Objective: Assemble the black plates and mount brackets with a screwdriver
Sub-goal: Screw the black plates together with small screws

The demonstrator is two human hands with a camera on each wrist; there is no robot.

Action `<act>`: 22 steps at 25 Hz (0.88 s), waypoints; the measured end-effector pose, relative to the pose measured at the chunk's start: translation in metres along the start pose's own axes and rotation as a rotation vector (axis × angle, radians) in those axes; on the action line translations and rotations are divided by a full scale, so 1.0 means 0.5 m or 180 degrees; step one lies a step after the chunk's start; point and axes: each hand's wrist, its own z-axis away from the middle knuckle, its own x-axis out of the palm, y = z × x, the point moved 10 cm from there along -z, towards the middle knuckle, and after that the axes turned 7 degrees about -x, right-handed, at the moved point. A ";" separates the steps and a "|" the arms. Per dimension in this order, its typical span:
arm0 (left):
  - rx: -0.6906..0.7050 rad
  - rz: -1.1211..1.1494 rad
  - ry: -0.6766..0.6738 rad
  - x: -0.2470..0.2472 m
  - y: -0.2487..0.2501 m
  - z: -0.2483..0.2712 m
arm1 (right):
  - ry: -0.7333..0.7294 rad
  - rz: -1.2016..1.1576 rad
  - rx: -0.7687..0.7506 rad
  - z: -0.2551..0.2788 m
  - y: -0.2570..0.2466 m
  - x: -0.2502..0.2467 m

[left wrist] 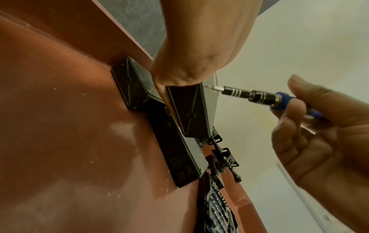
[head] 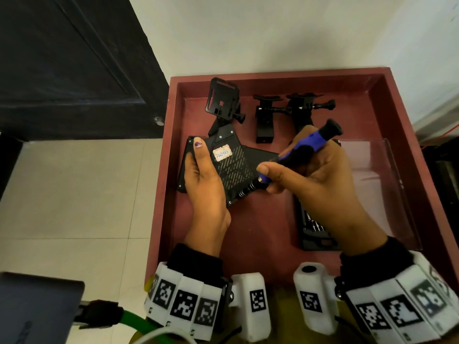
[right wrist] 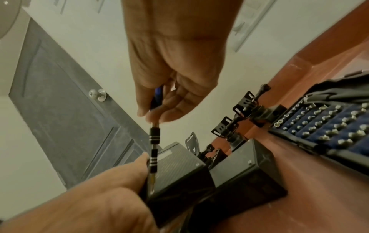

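Left hand [head: 204, 180] grips the plate [head: 231, 167] – right hand [head: 320, 175] holds the screwdriver [head: 295, 157], tip slanting down-left at its near corner.

— Worn at both wrists? Black sleeve cuffs [head: 192, 265], then white segmented bands [head: 182, 302] printed with black-and-white square markers.

— And beside each band? White camera housings [head: 313, 297], each tagged. Purple polish on the left thumbnail [head: 198, 144].
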 end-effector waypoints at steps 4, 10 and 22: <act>0.0007 0.0011 0.0052 -0.006 0.007 0.000 | 0.0448 0.0584 -0.0233 0.014 -0.012 -0.011; -0.0102 0.0002 0.0058 -0.006 -0.003 -0.004 | 0.0167 0.0166 -0.0582 0.008 -0.030 0.016; -0.0014 0.0125 0.0143 -0.021 0.002 -0.015 | -0.0751 -0.1014 0.0053 0.007 0.015 0.037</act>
